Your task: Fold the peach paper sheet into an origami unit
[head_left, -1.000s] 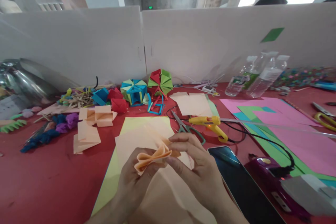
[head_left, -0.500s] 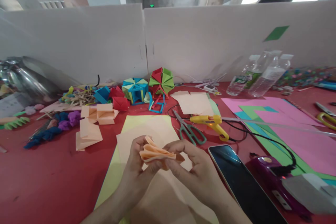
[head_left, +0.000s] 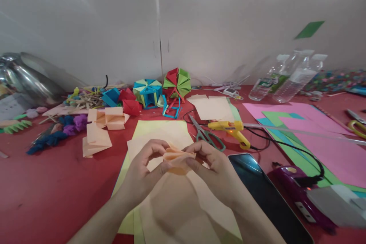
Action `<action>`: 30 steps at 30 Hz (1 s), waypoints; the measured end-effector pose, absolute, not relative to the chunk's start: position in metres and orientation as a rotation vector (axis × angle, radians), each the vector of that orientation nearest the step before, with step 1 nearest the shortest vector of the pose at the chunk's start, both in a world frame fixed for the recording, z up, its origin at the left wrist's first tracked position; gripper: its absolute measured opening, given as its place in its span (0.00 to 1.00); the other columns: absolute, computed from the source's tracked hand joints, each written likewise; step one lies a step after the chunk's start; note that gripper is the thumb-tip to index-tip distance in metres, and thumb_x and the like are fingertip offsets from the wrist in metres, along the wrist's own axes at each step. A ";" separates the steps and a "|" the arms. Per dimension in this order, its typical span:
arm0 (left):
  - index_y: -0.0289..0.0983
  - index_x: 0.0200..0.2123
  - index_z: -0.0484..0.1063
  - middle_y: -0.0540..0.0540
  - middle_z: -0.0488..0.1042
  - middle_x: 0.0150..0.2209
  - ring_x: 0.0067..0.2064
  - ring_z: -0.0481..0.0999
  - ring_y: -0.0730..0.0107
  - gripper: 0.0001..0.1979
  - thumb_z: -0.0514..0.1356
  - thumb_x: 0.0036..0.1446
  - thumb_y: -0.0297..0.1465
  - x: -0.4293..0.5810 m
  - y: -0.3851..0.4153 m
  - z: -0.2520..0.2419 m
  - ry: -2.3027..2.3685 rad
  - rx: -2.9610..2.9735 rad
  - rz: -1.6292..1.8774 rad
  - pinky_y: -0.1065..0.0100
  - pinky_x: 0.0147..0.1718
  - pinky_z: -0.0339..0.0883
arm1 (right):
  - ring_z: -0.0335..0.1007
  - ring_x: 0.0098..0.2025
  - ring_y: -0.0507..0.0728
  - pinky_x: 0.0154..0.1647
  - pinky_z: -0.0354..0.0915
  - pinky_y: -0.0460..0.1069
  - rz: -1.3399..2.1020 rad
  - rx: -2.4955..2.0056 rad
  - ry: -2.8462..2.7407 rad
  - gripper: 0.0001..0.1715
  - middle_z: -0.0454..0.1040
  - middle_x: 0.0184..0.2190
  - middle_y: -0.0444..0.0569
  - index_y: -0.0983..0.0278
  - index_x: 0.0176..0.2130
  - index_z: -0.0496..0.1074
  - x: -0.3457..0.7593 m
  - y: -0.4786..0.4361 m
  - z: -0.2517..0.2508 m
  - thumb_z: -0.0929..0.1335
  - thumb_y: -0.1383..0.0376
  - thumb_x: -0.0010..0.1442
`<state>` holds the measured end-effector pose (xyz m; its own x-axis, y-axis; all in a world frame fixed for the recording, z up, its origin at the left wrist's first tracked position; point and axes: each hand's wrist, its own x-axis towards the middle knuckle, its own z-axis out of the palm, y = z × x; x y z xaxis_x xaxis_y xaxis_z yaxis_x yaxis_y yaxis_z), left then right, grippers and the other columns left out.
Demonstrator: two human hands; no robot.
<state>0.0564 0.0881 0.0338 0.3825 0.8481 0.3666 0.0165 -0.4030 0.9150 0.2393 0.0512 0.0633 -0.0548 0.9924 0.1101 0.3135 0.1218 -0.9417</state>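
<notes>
Both my hands pinch a folded peach paper piece (head_left: 179,162) between thumbs and fingers, above the sheets in front of me. My left hand (head_left: 148,166) grips its left end, and my right hand (head_left: 213,167) closes on its right end. Several layered folds show along its upper edge; the fingers hide parts of both ends. Beneath lie peach sheets (head_left: 177,206) over yellow paper (head_left: 126,217). More folded peach pieces (head_left: 97,140) rest to the left. Green-handled scissors (head_left: 210,137) and a yellow glue gun (head_left: 233,129) lie beyond my right hand.
A phone (head_left: 260,194) and a purple power strip (head_left: 303,198) lie at the right, with a black cord nearby. Coloured paper (head_left: 309,137) and bottles (head_left: 296,78) stand farther off. Paper models (head_left: 147,93) sit by the white partition (head_left: 100,38); a metal kettle (head_left: 31,80) is far left.
The folded paper has turned more level and its layers are pressed closer together. My left fingers have shifted along its left end, and both hands sit slightly higher in view.
</notes>
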 end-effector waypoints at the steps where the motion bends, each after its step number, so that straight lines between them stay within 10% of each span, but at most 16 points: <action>1: 0.40 0.34 0.67 0.46 0.64 0.46 0.52 0.65 0.66 0.03 0.59 0.56 0.29 0.053 0.091 0.036 0.781 1.805 1.100 0.65 0.49 0.61 | 0.66 0.33 0.51 0.32 0.60 0.46 0.965 -1.344 -1.563 0.02 0.70 0.31 0.43 0.62 0.34 0.66 0.241 0.052 0.063 0.64 0.66 0.58; 20: 0.39 0.36 0.70 0.46 0.67 0.48 0.50 0.68 0.70 0.06 0.58 0.56 0.24 0.042 0.095 0.043 0.638 2.281 0.949 0.70 0.47 0.63 | 0.64 0.50 0.53 0.50 0.61 0.49 0.757 -1.272 -1.916 0.26 0.67 0.46 0.46 0.58 0.49 0.60 0.237 0.047 0.062 0.61 0.79 0.53; 30: 0.41 0.35 0.65 0.50 0.70 0.43 0.45 0.71 0.72 0.06 0.60 0.55 0.26 0.044 0.094 0.042 0.761 2.170 1.007 0.70 0.42 0.65 | 0.64 0.48 0.52 0.49 0.61 0.48 0.482 -1.150 -1.913 0.13 0.68 0.42 0.46 0.59 0.44 0.66 0.238 0.047 0.064 0.64 0.72 0.59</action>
